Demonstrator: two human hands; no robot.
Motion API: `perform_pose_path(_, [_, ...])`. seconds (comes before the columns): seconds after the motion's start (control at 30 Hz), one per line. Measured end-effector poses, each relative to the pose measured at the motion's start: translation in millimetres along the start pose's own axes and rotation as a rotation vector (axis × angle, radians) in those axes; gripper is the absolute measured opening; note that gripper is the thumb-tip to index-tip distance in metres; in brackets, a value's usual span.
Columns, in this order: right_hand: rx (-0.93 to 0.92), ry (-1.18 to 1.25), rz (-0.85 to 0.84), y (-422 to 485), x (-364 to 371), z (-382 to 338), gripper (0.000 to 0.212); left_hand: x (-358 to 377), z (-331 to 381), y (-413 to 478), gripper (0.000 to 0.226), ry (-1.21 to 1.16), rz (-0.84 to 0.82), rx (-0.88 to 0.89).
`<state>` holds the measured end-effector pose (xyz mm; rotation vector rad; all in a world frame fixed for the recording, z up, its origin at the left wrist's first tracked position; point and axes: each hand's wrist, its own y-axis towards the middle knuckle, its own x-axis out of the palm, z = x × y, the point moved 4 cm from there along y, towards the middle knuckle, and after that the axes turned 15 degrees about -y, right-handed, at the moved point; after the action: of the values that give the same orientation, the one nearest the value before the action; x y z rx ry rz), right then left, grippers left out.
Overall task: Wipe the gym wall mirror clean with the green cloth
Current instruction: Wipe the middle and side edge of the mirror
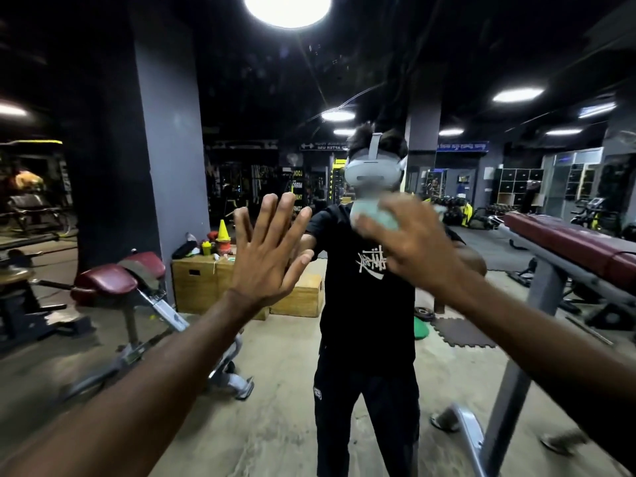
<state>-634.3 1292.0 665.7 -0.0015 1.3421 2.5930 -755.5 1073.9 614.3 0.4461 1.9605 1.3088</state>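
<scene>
The gym wall mirror fills the whole view and reflects the room and a person in a black shirt. My left hand lies flat against the glass with straight, spread fingers. My right hand presses the pale green cloth onto the mirror at about chest height of the reflection. The right hand is blurred with motion and covers most of the cloth, so only its upper left part shows.
A maroon padded bench on a grey metal frame stands close at the right. In the reflection are another maroon bench, wooden boxes with a yellow cone, a grey pillar and gym machines.
</scene>
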Motion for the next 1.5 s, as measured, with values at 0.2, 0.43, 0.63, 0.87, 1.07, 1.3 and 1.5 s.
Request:
perform_pose_path(0.2, [0.06, 0.106, 0.03, -46, 16, -86, 0.046, 5, -9, -27, 0.07, 0.026, -0.003, 0.001])
perform_pose_path(0.43, [-0.035, 0.075, 0.041, -28, 14, -72, 0.044, 15, -21, -80, 0.075, -0.008, 0.003, -0.082])
perform_pose_path(0.63, [-0.065, 0.073, -0.069, -91, 28, -163, 0.046, 21, -23, -89, 0.073, -0.014, 0.002, -0.065])
perform_pose_path(0.87, [0.197, 0.048, 0.083, -24, 13, -83, 0.043, 23, -35, -133, 0.074, -0.05, -0.043, -0.066])
perform_pose_path(1.07, [-0.269, 0.117, -0.1, -122, 35, -211, 0.032, 25, -50, -151, 0.07, -0.074, -0.071, -0.043])
perform_pose_path(1.3, [0.087, 0.048, 0.017, -70, 28, -171, 0.034, 29, -43, -168, 0.069, -0.108, -0.062, -0.071])
perform_pose_path(1.5, [-0.3, 0.113, -0.167, -115, 31, -230, 0.034, 27, -53, -179, 0.074, -0.115, -0.076, 0.014])
